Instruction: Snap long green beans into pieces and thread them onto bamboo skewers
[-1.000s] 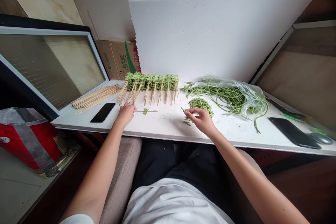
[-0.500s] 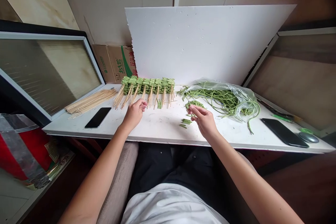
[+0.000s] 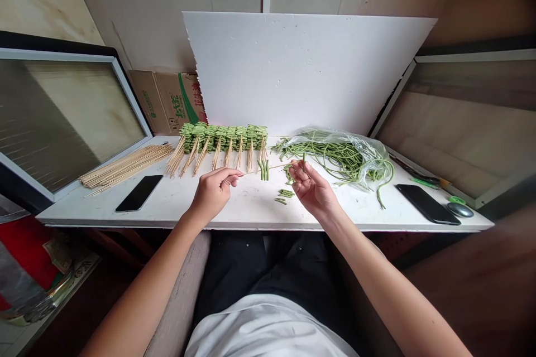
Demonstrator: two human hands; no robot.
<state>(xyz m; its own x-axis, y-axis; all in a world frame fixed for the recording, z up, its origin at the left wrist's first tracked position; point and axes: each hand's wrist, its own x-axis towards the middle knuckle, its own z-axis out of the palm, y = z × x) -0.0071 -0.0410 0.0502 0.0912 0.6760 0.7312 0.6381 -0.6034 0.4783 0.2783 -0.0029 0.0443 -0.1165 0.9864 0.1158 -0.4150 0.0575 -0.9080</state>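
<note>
My left hand (image 3: 215, 189) pinches the blunt end of a bamboo skewer (image 3: 275, 167), which points right. Several cut green bean pieces (image 3: 264, 170) are threaded crosswise along its middle. My right hand (image 3: 312, 187) is closed on one short green bean piece (image 3: 304, 159), held upright between the fingertips at the skewer's far end. Whether the tip has entered that piece is hard to see. Below and beside the right hand, loose cut bean pieces (image 3: 286, 193) lie on the white table (image 3: 243, 209); the hand partly hides some of them.
Finished bean skewers (image 3: 226, 138) stand in a stacked row at the back. Bare skewers (image 3: 125, 167) and a phone (image 3: 139, 193) lie left. Long beans in a plastic bag (image 3: 368, 156), another phone (image 3: 427, 203) and a mouse (image 3: 460, 210) are right. A white board (image 3: 310, 72) stands behind.
My right hand has come up to the skewer's far end, now with a bean piece upright in its fingers. The skewer now shows stretched between both hands. The view has shifted slightly right.
</note>
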